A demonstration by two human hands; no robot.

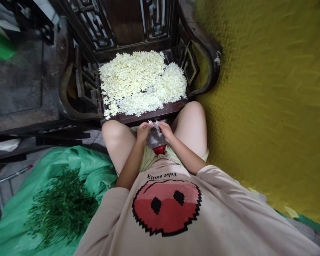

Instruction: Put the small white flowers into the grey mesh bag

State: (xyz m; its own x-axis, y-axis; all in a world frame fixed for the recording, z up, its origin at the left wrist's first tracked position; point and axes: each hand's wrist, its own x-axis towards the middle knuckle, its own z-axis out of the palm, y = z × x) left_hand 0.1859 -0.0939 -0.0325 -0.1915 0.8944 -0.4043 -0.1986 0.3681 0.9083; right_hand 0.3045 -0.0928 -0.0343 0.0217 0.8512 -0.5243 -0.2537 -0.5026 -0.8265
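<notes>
Between my knees, just in front of a dark wooden chair (160,111), both hands are close together. My left hand (143,131) is closed in a pinch, with a small white flower (150,122) at its fingertips. A second white flower (156,122) shows at the fingertips of my right hand (165,131), which is pinched too. A narrow gap separates the two hands. Beyond them, a broad heap of loose cream-white flowers (134,73) covers most of the chair seat, with a paler pile (173,80) at its right.
Curved chair arms (67,85) flank the seat. To the left lies a bunch of green sprigs (64,206) on a green plastic sheet (77,156). A yellow textured surface (269,106) rises on the right. Something red (159,149) sits between my thighs.
</notes>
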